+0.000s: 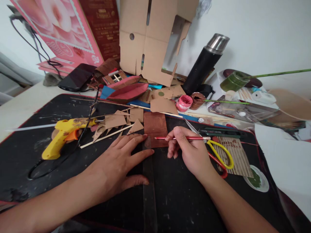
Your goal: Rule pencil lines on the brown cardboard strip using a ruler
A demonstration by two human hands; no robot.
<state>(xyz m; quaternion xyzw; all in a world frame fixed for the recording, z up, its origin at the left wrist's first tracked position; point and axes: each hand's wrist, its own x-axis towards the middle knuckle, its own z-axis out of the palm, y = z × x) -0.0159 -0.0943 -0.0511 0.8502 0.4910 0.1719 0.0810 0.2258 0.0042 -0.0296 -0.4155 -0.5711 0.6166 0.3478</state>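
My left hand (121,160) lies with fingers spread, its fingertips on a clear ruler (149,197) that runs up the black mat. The ruler's upper end overlaps the left edge of a brown-painted cardboard piece (155,124). In my right hand (188,149) is a red pencil (191,138), pinched nearly level, with its point to the left over the lower part of that brown piece. Scissors (227,157) with yellow and red handles lie just right of my right hand, partly on a corrugated cardboard piece (236,155).
A yellow glue gun (58,137) and cardboard scraps (115,120) lie to the left. Behind stand open pink (184,103) and brown paint jars (197,99), a black thermos (202,68) and a large cardboard sheet (155,42). A lid with green paint (256,179) is at right.
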